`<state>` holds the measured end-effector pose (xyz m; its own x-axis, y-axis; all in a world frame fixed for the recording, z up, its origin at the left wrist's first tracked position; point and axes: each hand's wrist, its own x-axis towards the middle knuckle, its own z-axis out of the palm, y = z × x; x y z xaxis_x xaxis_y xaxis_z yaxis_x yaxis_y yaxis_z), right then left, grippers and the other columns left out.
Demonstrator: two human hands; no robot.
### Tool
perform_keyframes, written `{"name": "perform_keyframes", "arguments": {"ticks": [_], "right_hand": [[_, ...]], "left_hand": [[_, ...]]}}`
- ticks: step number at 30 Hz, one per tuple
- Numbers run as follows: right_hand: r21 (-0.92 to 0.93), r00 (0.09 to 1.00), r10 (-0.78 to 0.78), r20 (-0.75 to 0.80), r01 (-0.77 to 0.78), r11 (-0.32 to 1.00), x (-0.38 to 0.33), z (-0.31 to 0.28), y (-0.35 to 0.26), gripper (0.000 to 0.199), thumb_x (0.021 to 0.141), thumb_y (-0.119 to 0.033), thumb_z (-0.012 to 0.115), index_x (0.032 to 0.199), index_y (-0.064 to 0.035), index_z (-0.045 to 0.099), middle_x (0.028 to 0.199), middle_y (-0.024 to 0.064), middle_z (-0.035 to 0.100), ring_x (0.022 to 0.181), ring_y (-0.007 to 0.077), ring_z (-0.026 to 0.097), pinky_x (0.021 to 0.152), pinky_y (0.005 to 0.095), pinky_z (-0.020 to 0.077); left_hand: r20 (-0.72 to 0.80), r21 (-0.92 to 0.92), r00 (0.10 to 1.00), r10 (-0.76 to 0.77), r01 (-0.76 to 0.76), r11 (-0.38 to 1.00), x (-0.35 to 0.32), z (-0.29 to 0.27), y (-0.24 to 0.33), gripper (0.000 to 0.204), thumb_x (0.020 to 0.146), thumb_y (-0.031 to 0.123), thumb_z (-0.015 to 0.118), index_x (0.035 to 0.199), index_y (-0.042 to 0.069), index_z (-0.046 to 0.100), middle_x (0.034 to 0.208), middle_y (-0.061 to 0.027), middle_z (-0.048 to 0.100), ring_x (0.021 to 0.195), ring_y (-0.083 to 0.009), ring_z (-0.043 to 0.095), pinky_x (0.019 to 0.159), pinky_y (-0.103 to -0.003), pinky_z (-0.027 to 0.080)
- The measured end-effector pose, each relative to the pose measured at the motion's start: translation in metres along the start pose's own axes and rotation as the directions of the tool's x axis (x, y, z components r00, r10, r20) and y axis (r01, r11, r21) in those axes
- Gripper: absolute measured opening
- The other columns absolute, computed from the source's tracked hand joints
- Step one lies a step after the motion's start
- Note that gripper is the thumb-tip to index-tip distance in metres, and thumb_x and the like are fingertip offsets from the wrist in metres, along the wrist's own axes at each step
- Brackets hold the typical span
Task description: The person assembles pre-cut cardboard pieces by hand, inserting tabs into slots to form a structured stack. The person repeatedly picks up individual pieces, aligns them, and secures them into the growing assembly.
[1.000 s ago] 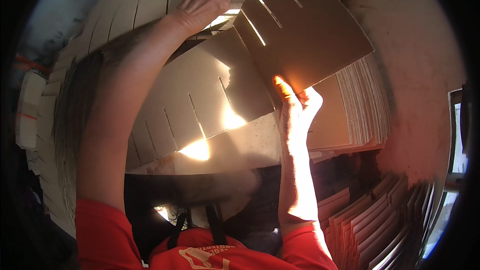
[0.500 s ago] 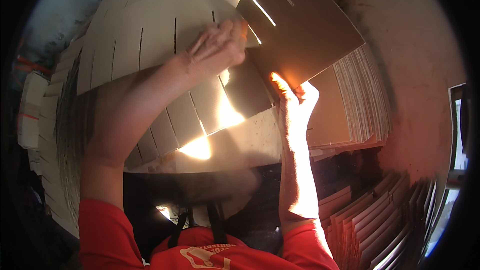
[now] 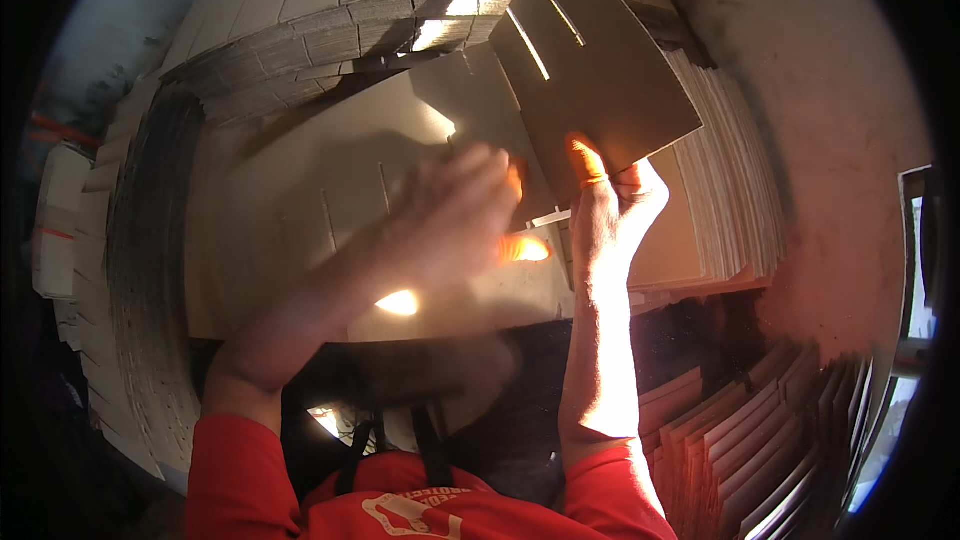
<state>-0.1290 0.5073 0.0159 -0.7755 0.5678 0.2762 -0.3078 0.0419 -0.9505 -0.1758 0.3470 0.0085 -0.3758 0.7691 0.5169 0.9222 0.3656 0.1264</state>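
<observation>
My right hand [image 3: 618,190] grips the lower edge of a brown slotted cardboard sheet [image 3: 610,80], thumb on its face and the other fingers behind. This piece is tilted up, with two long slots near its top. To its left, a wide slotted cardboard [image 3: 290,180] lies low in front of me; whether the two are joined, I cannot tell. Over that wide cardboard is my left hand [image 3: 460,195], blurred, its thumb apart from its other fingers and nothing visible between them. It is close to the tilted sheet's lower left edge.
A stack of slotted cardboard [image 3: 330,30] stands at the far side. More stacked sheets [image 3: 725,170] rise at the right, beside a wall [image 3: 830,140]. Upright cardboard pieces [image 3: 745,450] fill the lower right. Another tall cardboard stack [image 3: 140,270] lines the left.
The wide slotted cardboard has come down toward me, uncovering the far stack. My left hand has moved down and slightly right. My right hand shifted right with the tilted sheet.
</observation>
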Motion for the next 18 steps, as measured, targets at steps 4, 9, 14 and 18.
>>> {"name": "perform_keyframes", "arguments": {"ticks": [4, 9, 14, 18], "right_hand": [[-0.02, 0.998, 0.059, -0.026, -0.059, 0.998, -0.001, 0.0, -0.007, 0.007, 0.087, 0.001, 0.071, 0.094, 0.0008, 0.07, 0.076, -0.0015, 0.064, 0.059, 0.0008, 0.047, 0.05, 0.0183, 0.033], [-0.027, 0.99, 0.135, 0.028, -0.135, 0.991, -0.002, 0.005, -0.011, 0.008, 0.088, -0.003, 0.073, 0.09, 0.0012, 0.068, 0.076, -0.0038, 0.062, 0.068, 0.0027, 0.049, 0.061, 0.0203, 0.0417], [0.031, 1.0, 0.007, -0.004, -0.007, 0.999, 0.003, 0.001, 0.006, 0.006, 0.085, 0.003, 0.073, 0.087, 0.0001, 0.068, 0.071, -0.004, 0.059, 0.057, -0.0006, 0.043, 0.049, 0.0178, 0.0302], [-0.051, 0.999, 0.035, 0.001, -0.035, 0.998, 0.002, -0.003, 0.003, 0.008, 0.085, 0.008, 0.071, 0.09, 0.0011, 0.069, 0.075, -0.0018, 0.063, 0.055, -0.0016, 0.044, 0.045, 0.0162, 0.0285]], "left_hand": [[-0.291, 0.031, 0.948, -0.132, 0.147, 0.989, 0.047, -0.007, -0.08, 0.054, 0.076, 0.034, 0.08, 0.113, -0.001, 0.063, 0.093, -0.0125, 0.067, 0.085, -0.0331, 0.061, 0.07, -0.042, 0.051], [-0.218, 0.581, 0.972, -0.088, 0.202, 0.788, 0.064, 0.011, -0.202, 0.034, 0.092, 0.026, 0.063, 0.109, -0.003, 0.063, 0.094, -0.0129, 0.068, 0.098, -0.0313, 0.059, 0.083, -0.042, 0.05], [-0.063, 0.639, 0.994, -0.095, 0.113, 0.761, 0.078, 0.017, -0.219, 0.018, 0.088, 0.018, 0.064, 0.085, 0.0, 0.061, 0.082, -0.0146, 0.063, 0.086, -0.032, 0.06, 0.077, -0.044, 0.051], [-0.122, 0.548, 0.988, -0.089, 0.142, 0.825, 0.082, 0.007, -0.209, 0.022, 0.087, 0.018, 0.065, 0.075, 0.002, 0.056, 0.08, -0.0144, 0.062, 0.08, -0.0326, 0.059, 0.074, -0.045, 0.052]]}}
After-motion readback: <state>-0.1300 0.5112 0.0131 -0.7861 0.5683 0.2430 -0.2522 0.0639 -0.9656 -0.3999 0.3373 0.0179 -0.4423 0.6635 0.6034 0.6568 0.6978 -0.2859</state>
